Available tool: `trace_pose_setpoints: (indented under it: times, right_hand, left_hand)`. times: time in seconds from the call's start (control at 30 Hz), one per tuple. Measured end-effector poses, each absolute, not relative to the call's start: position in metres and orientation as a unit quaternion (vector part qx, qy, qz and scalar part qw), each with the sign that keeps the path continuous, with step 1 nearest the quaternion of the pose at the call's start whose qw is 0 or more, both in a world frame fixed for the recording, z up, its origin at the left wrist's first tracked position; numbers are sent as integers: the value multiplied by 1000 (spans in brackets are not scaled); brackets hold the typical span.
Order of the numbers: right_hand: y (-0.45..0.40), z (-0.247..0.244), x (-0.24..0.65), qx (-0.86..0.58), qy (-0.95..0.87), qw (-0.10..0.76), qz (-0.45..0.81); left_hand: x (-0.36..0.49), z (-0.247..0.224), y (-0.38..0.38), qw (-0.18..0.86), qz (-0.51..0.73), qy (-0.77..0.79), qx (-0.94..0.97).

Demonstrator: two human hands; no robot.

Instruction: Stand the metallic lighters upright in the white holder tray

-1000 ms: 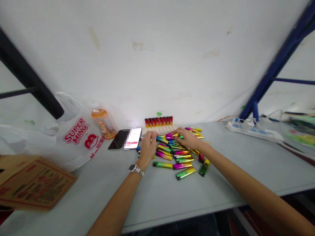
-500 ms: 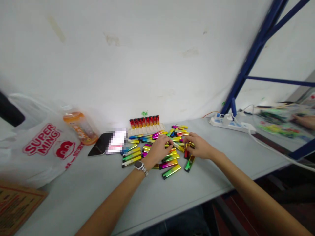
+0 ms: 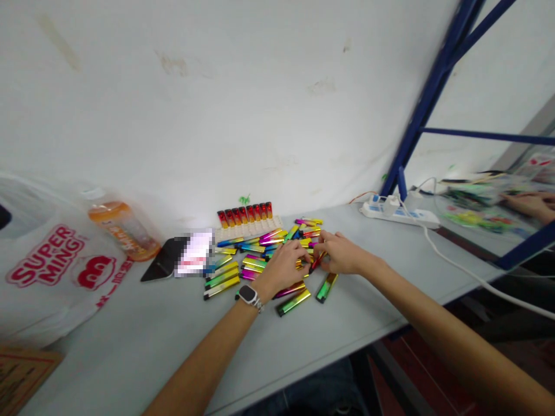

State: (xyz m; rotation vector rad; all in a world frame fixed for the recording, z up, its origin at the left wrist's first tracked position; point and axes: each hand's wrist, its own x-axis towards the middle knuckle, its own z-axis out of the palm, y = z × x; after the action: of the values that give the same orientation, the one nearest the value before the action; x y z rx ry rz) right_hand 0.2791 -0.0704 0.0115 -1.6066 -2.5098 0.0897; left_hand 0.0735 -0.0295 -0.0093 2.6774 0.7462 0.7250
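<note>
Many shiny cigarette lighters [image 3: 222,286] in yellow, green, pink and blue lie in a loose pile on the table. My right hand [image 3: 340,252] pinches a red lighter [image 3: 318,263] tilted above the pile's right side. Close beside it, my left hand [image 3: 284,267], with a watch on the wrist, curls over the middle of the pile. Its fingers are bent together, and what they grip is hidden. Behind the pile, a pale slotted rack [image 3: 273,224] bears a row of upright red lighters [image 3: 245,215]. A green lighter [image 3: 326,288] lies below my right hand.
Left of the pile are a phone with a blurred screen [image 3: 194,252], an orange drink bottle [image 3: 125,228], a plastic bag [image 3: 47,289] and a cardboard box [image 3: 26,378]. At right are a power strip [image 3: 399,215], a blue metal frame [image 3: 416,121] and another person's hand [image 3: 529,205].
The red lighter has come up off the table in my right hand's pinch. My left hand has shifted lower over the pile, nearer the red lighter. The whole view has turned slightly right.
</note>
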Motion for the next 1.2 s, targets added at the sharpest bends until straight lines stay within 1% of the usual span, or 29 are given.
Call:
trace_pose_setpoints:
  times: [0.07, 0.13, 0.3, 0.4, 0.53, 0.6, 0.7, 0.8, 0.9, 1.03, 1.2]
  right_hand:
    - [-67, 12, 278, -521, -848, 89, 32]
    - [-64, 12, 278, -509, -851, 119, 51]
    - [-61, 11, 272, -466, -842, 244, 120]
    - [-56, 9, 254, -476, -800, 314, 186]
    - [-44, 6, 214, -427, -737, 394, 346]
    - [-37, 8, 191, -384, -697, 406, 450]
    - [-28, 17, 159, -322, -596, 408, 613]
    - [-22, 25, 131, -298, -483, 400, 719]
    - [-20, 28, 106, -322, -403, 439, 736]
    - [-21, 23, 89, -373, -331, 517, 696]
    - [-24, 12, 91, -424, -297, 562, 645]
  left_hand:
    - [71, -9, -29, 136, 261, 260, 920]
    - [67, -7, -28, 146, 276, 268, 912]
    - [53, 0, -28, 203, 336, 287, 874]
    - [42, 1, -25, 268, 384, 304, 830]
    - [24, -4, -17, 376, 454, 344, 731]
    - [15, -4, -15, 392, 485, 355, 697]
    - [2, 0, -11, 347, 524, 373, 683]
    - [-8, 3, -7, 297, 553, 377, 681]
    - [-12, 3, -4, 288, 563, 384, 673]
    - [-11, 1, -7, 299, 559, 386, 670]
    - [-4, 4, -17, 309, 540, 379, 685]
